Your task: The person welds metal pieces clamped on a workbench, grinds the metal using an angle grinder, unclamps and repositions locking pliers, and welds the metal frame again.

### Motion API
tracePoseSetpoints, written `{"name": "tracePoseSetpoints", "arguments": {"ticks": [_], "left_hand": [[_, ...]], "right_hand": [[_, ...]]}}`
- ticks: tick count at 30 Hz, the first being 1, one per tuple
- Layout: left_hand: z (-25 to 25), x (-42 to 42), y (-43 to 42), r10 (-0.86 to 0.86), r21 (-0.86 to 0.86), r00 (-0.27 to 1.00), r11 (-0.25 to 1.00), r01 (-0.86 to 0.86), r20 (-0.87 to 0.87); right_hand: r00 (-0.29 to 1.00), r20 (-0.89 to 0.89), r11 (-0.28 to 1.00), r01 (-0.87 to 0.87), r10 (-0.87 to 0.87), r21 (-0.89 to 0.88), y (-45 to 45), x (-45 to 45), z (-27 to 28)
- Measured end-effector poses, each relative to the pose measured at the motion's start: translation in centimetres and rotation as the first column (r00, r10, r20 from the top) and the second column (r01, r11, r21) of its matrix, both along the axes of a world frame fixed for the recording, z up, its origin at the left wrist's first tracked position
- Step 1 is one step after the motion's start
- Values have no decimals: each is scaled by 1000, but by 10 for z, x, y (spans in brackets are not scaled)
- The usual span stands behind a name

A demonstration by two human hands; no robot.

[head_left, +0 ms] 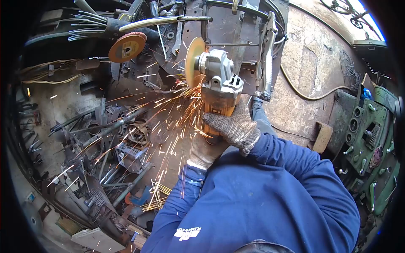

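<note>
An angle grinder with a grey metal head and yellow-orange body is in front of my chest. Its tan disc stands edge-on, and orange sparks fly from its lower edge toward the lower left. My right hand, in a grey knitted glove, is wrapped around the grinder's body. Behind it my left hand, in a paler glove, closes around the rear part. The exact spot where the disc meets metal is hidden by sparks. A metal frame piece lies just right of the grinder.
A second flap disc sits at the upper left near a bundle of thin rods. A wrench lies on the metal bench. Scrap metal covers the floor at left. A green machine stands at right, and a cable crosses the floor.
</note>
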State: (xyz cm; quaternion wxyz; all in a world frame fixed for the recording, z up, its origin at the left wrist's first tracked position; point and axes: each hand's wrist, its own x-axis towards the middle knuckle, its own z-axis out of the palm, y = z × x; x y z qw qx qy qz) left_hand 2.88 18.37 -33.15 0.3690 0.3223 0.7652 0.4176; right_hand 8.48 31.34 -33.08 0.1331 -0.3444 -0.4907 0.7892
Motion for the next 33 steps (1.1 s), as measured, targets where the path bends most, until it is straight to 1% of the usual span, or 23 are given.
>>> {"name": "tracePoseSetpoints", "arguments": {"ticks": [1,3,4,6,7,9,10,12,13,15,16,18,19,21,22,23,24,25,27,28,30,31,33], "left_hand": [[-3,1,-1,-1,1,1000,1000,1,-2],[-13,5,-3,103,100,993,989,-110,65],[-10,4,-4,103,100,993,989,-109,64],[1,0,-4,64,-32,997,997,-65,-42],[3,-1,-3,64,-31,997,997,-65,-43],[5,-4,-2,25,-39,999,999,-27,-41],[1,-3,-4,25,-38,999,999,-26,-42],[-10,0,-9,116,-9,993,993,-116,15],[-10,0,-7,116,-9,993,993,-116,14],[-10,-2,-3,70,86,991,993,-80,115],[-11,0,-4,70,85,991,993,-80,115],[-17,8,-10,187,107,947,969,-221,263],[-21,10,-13,187,106,947,970,-221,263],[-28,9,-21,177,59,965,980,-191,192],[-18,6,-15,177,59,965,980,-191,193],[0,1,-4,100,35,994,994,-102,53],[10,-2,3,16,-1,996,1000,-16,-86],[8,-3,1,15,1,996,1000,-15,-88],[3,-2,-4,87,3,995,996,-88,56],[2,-2,-3,87,2,995,996,-88,56],[0,-4,-1,80,48,962,994,-96,262],[-3,-2,-3,81,48,962,994,-97,261],[-12,2,-9,122,51,987,990,-128,108]], "right_hand": [[1000,-2,1000,1,-1,1,1,0,1],[999,16,999,-41,41,11,3,0,3],[999,15,999,-41,40,11,4,-1,6],[999,-29,999,30,-31,-31,3,-2,11],[999,-30,999,30,-31,-31,5,-1,10],[997,9,992,-81,82,-95,8,-1,7],[997,8,992,-81,82,-94,7,-3,9],[999,-41,998,-9,6,-59,7,-5,14],[999,-41,998,-8,6,-58,7,-5,13],[997,-43,991,-68,63,-117,7,-4,7],[997,-44,991,-68,63,-118,6,-4,4],[996,-20,989,-91,89,-118,3,-2,-1],[996,-20,989,-91,89,-119,4,0,0],[998,-8,994,-65,64,-93,4,0,3],[998,-7,994,-64,64,-94,4,1,4],[998,7,995,-67,68,-80,4,1,6],[997,21,995,-70,71,-64,5,0,7],[997,20,996,-69,70,-63,6,-1,9],[1000,-9,998,-24,23,-65,4,-1,12],[1000,-9,998,-24,23,-66,4,-1,11],[998,0,994,-55,55,-94,5,-1,8],[998,0,994,-55,56,-94,6,-1,9],[996,-55,989,-70,63,-129,9,-3,12]]}}
